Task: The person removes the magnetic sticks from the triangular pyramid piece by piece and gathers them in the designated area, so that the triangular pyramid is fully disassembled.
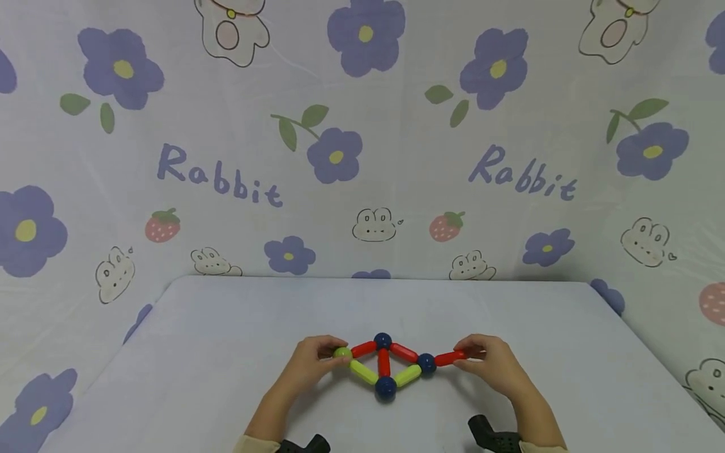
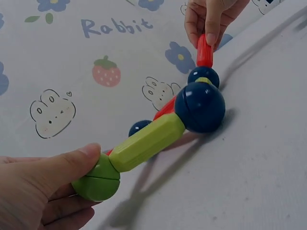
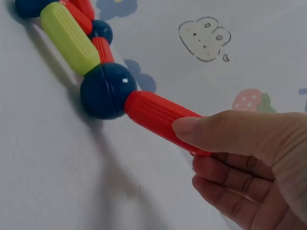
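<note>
Between both hands spans a fish-shaped figure of ball-and-rod building pieces. My left hand (image 1: 310, 363) pinches the green ball (image 2: 100, 182) at its left end between thumb and fingers. The free end of a red rod (image 3: 160, 117) on the right side is pinched by my right hand (image 1: 493, 365). That rod joins a blue ball (image 1: 427, 363). Another blue ball (image 1: 382, 341) sits at the top and a larger-looking one (image 1: 386, 389) nearest me. Red rods form the far sides and the middle bar (image 1: 384, 363); yellow-green rods (image 1: 364, 372) form the near sides.
A white-covered table (image 1: 226, 314) lies under the figure, with shadows of the pieces and hands on it. Behind hangs a cloth (image 1: 396, 157) printed with flowers, rabbits and strawberries. Black wrist mounts (image 1: 494, 435) show at both wrists.
</note>
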`<control>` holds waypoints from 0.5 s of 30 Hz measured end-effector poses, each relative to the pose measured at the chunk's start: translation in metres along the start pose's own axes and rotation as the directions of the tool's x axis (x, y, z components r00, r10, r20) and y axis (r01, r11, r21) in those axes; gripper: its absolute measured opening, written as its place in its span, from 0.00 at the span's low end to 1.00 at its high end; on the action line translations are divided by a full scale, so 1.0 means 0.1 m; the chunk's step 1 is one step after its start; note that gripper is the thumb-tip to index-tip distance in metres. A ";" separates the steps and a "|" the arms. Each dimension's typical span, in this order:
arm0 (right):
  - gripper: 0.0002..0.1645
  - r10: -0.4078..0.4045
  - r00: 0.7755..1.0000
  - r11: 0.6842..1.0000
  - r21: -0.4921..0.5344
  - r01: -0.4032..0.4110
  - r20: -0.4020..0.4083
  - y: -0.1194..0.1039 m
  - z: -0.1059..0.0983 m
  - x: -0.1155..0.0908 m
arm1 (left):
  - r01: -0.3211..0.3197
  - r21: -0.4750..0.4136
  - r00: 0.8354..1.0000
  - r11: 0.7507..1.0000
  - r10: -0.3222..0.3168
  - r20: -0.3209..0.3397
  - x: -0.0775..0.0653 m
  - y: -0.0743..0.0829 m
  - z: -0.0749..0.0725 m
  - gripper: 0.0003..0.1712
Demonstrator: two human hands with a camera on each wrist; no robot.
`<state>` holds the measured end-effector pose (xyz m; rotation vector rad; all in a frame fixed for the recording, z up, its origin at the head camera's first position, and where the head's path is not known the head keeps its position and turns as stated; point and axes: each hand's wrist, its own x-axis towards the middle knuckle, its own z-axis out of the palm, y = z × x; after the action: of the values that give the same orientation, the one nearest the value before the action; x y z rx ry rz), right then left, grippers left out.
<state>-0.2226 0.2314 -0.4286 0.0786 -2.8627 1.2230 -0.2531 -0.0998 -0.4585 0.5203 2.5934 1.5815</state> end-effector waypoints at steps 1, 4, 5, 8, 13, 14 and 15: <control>0.13 0.005 1.000 1.000 0.000 -0.005 0.004 0.02 0.00 0.00 | -0.001 -0.006 1.000 1.000 0.002 0.008 0.01 -0.02 0.01 0.19; 0.12 0.015 1.000 1.000 -0.002 -0.015 0.011 0.10 -0.01 0.02 | 0.004 -0.015 0.999 1.000 -0.003 0.040 0.01 -0.07 0.02 0.19; 0.12 0.010 1.000 1.000 -0.005 -0.010 0.015 0.12 -0.01 0.02 | 0.005 -0.015 0.999 1.000 -0.004 0.052 0.01 -0.09 0.02 0.19; 0.11 0.022 1.000 1.000 -0.005 -0.022 0.020 0.19 0.01 0.03 | 0.005 -0.012 0.997 1.000 -0.004 0.081 0.00 -0.12 0.03 0.18; 0.13 0.049 0.998 0.999 -0.002 -0.049 0.038 0.29 0.04 0.03 | -0.015 -0.021 0.996 1.000 0.016 0.091 -0.01 -0.12 0.04 0.18; 0.14 0.057 0.998 0.998 -0.005 -0.057 0.037 0.30 0.05 0.03 | -0.018 -0.030 0.996 0.999 0.021 0.092 -0.02 -0.12 0.05 0.18; 0.14 0.057 0.998 0.998 -0.009 -0.057 0.039 0.31 0.06 0.04 | -0.022 -0.040 0.995 0.999 0.025 0.093 -0.02 -0.11 0.05 0.18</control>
<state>-0.2279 0.2487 -0.4548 0.0215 -2.9221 1.2340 -0.2526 -0.1010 -0.4711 0.6088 2.4922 1.5718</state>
